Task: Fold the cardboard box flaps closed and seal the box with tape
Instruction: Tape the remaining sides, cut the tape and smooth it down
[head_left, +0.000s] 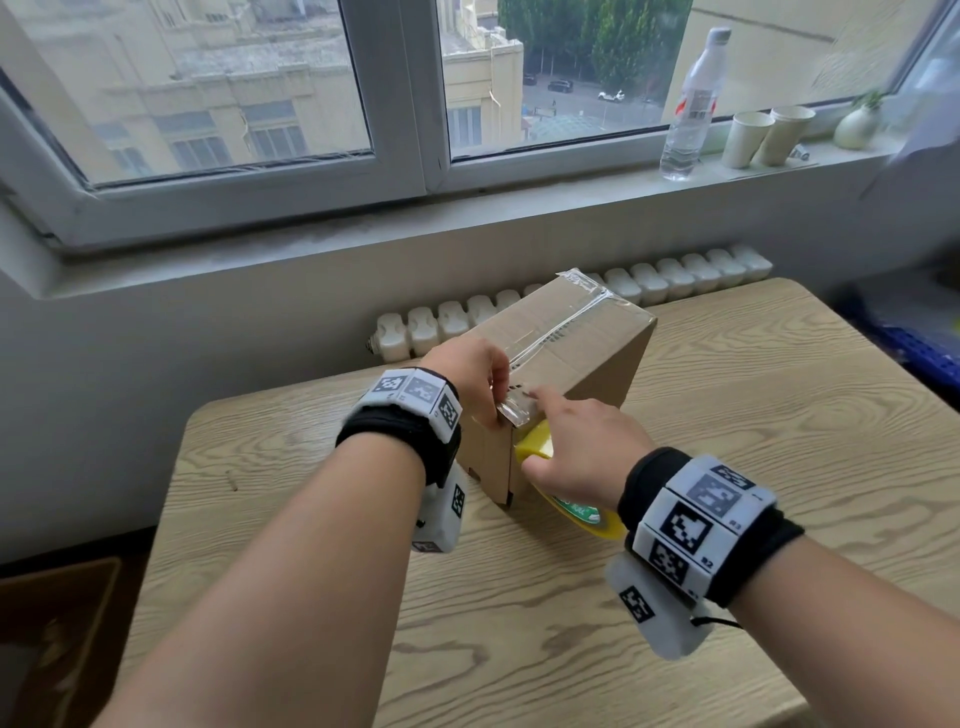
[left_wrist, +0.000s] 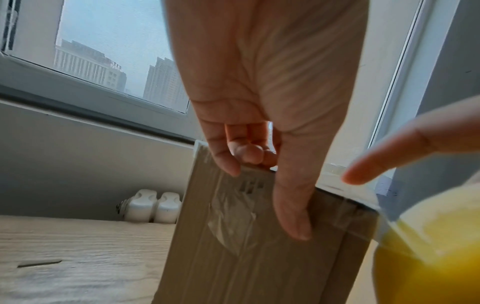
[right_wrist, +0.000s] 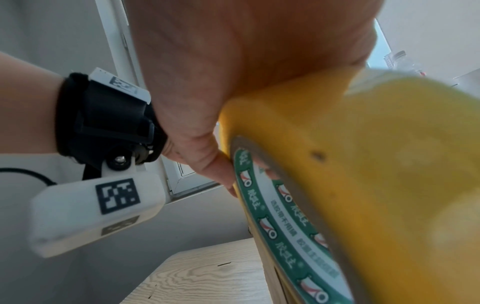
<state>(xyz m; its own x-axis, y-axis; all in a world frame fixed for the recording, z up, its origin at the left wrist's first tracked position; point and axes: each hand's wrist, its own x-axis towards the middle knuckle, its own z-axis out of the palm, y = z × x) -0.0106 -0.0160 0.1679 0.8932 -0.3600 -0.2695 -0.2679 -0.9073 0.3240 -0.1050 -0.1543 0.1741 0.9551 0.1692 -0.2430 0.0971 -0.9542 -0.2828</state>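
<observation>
Over by the window, on the wooden table (head_left: 727, 493), the cardboard box (head_left: 582, 358) stands with its flaps already folded down and a clear strip of tape (head_left: 558, 328) running along the top seam. We're deep in the sealing step now! The left hand (head_left: 470, 376) perches on the near top corner, fingers curled over the edge and thumb down the side face, pinning the tape where it wraps over. The right hand (head_left: 582, 452) has its grip wrapped round the yellow tape roll (head_left: 582, 506), held just against the near face of the box, index finger stretched out to press the strip at the edge. From the left wrist view, crinkled tape already clings to the side panel. Looks to me like the run across the top is nearly complete. What's needed next: smooth the tail down the near face, keep that corner pinned, then tear or cut the strip free from the roll.
</observation>
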